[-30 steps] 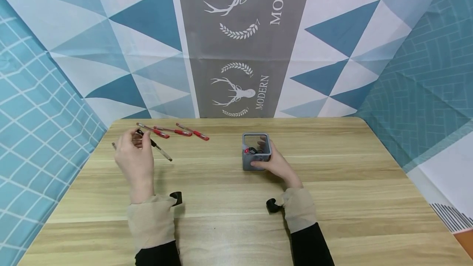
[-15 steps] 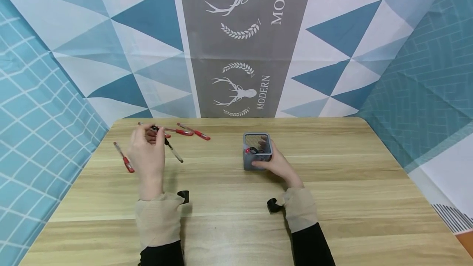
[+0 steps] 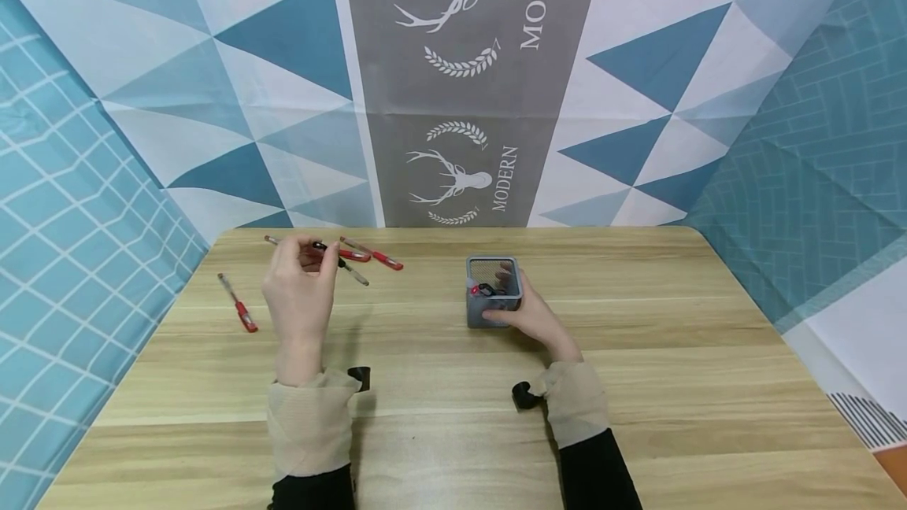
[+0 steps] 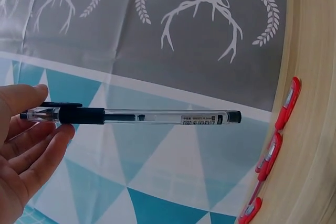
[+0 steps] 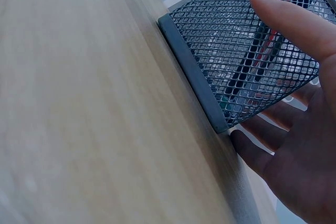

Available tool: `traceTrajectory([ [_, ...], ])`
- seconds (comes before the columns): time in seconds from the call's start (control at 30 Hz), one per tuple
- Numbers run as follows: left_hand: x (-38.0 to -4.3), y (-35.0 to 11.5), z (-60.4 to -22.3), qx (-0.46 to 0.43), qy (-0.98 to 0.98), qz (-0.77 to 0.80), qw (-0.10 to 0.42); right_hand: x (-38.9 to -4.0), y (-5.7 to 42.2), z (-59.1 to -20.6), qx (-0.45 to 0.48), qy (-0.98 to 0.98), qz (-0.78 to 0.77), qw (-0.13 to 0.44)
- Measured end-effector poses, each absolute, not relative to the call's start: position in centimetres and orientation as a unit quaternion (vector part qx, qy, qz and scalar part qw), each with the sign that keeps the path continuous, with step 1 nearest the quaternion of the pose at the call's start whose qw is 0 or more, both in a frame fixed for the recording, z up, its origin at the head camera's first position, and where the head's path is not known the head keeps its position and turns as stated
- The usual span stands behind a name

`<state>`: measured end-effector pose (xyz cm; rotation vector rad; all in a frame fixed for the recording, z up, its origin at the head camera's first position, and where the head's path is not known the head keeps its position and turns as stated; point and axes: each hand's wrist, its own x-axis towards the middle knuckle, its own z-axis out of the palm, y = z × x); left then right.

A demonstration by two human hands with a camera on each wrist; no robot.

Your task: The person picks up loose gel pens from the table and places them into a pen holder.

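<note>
Above the left part of the table, my left hand (image 3: 301, 290) pinches a black gel pen (image 4: 131, 116) near its capped end. The pen's clear barrel, with a small printed label, points away from the fingers and slopes down to the right in the head view. My right hand (image 3: 531, 313) holds a grey mesh pen holder (image 3: 489, 316) by its side, thumb on the near face and fingers round the far right. The pen holder stands upright on the table. Through its mesh (image 5: 231, 51) several dark and red pens show inside.
Several red pens lie at the back left of the wooden table (image 3: 439, 431); one red pen (image 3: 386, 260) is nearest the pen holder. Another red pen (image 3: 238, 303) lies apart, left of my left hand. A patterned cloth (image 3: 453, 85) hangs behind the table.
My left hand has moved right with the black gel pen, uncovering the red pen at the far left and covering part of the back ones. The right hand and pen holder have stayed put.
</note>
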<state>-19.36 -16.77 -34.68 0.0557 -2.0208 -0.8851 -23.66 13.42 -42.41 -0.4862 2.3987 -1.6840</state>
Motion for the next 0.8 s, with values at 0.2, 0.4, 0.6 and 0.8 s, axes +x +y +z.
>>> traceTrajectory([
  [0.2, -19.3, -16.2, -34.2, -0.01, -0.809, -0.369, 0.457, -23.6, 13.4, -42.4, -0.166, 0.804, -0.566, 0.081],
  [0.4, -19.3, -15.5, -34.0, -0.043, -0.808, -0.368, 0.458, -23.7, 13.4, -42.4, -0.167, 0.803, -0.567, 0.081],
  [0.6, -19.1, -14.8, -33.8, -0.074, -0.809, -0.358, 0.461, -23.7, 13.4, -42.6, -0.17, 0.8, -0.569, 0.085],
  [0.8, -19.2, -14.2, -33.8, -0.101, -0.811, -0.339, 0.466, -23.7, 13.5, -42.6, -0.169, 0.798, -0.572, 0.086],
])
